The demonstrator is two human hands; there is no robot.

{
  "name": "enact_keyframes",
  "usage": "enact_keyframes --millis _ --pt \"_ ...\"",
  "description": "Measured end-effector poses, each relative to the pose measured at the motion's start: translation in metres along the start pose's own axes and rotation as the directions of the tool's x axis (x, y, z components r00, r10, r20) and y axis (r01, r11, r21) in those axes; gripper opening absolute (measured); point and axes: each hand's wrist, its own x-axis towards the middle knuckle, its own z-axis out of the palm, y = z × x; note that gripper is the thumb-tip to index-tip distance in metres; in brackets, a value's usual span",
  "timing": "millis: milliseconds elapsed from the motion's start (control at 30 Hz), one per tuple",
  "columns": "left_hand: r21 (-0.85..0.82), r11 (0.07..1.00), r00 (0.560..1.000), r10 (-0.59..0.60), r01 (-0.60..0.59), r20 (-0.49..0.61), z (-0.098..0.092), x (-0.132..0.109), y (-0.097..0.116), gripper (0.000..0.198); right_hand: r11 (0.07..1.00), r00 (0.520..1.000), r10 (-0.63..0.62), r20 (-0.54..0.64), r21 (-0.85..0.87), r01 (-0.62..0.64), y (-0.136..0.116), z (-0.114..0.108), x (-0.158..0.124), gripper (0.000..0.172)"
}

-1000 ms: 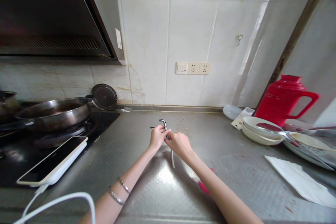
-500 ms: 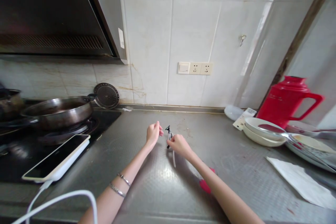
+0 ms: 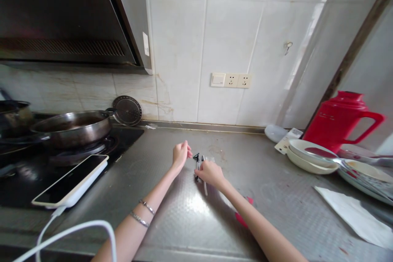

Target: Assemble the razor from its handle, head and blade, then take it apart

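My right hand (image 3: 209, 172) is closed on a small tool with a dark head and a thin white handle (image 3: 204, 186), held upright with its tip on the steel counter (image 3: 190, 217). The dark head of the tool (image 3: 197, 158) sticks up just left of the fingers. My left hand (image 3: 180, 153) hovers a little to the left of that head, fingers curled in a loose pinch; I cannot make out anything in them. Two thin bracelets circle the left wrist.
A phone on a white power bank (image 3: 72, 181) lies on the black stove with a white cable (image 3: 76, 231) trailing toward me. A steel pan (image 3: 72, 127) sits on the burner. At the right stand a red jug (image 3: 339, 120), stacked dishes (image 3: 310, 153) and a paper sheet (image 3: 353, 213).
Both hands were together on the tool a second ago. The left hand has let go and drawn slightly left; the right hand has lowered the tool toward the counter.
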Motion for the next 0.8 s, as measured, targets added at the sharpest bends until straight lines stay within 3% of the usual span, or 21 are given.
enact_keyframes --millis 167,233,300,367,433,567,667,800 --pt "0.024 1.0 1.0 0.016 -0.015 -0.017 -0.006 0.008 -0.001 0.035 1.0 1.0 -0.017 -0.014 -0.003 0.017 -0.001 -0.002 -0.002 0.029" --pt "0.115 0.993 0.999 0.031 -0.028 -0.031 -0.014 0.018 -0.003 0.032 1.0 0.999 -0.023 -0.039 0.009 0.024 0.001 -0.004 -0.001 0.032" --pt "0.31 0.949 0.997 0.074 -0.062 -0.027 -0.024 0.031 -0.007 0.028 0.999 0.997 -0.019 -0.072 0.025 0.021 0.005 -0.007 0.001 0.034" --pt "0.553 0.821 0.985 0.172 -0.142 -0.003 -0.033 0.043 -0.011 0.022 0.999 0.995 0.002 -0.099 0.037 0.002 0.01 -0.011 0.005 0.036" --pt "0.735 0.662 0.981 0.196 -0.143 0.014 -0.038 0.052 -0.016 0.021 0.999 0.992 0.031 -0.12 0.044 -0.025 0.017 -0.015 0.008 0.037" --pt "0.913 0.394 0.983 0.179 -0.101 0.031 -0.035 0.058 -0.024 0.034 0.996 0.985 0.074 -0.157 0.061 -0.065 0.03 -0.021 0.013 0.037" --pt "0.952 0.29 0.988 0.145 -0.093 0.053 -0.025 0.057 -0.027 0.05 0.994 0.98 0.097 -0.176 0.072 -0.085 0.037 -0.023 0.016 0.034" --pt "0.973 0.22 0.987 0.159 -0.071 0.036 -0.013 0.059 -0.03 0.065 0.992 0.976 0.119 -0.183 0.066 -0.108 0.042 -0.023 0.018 0.032"
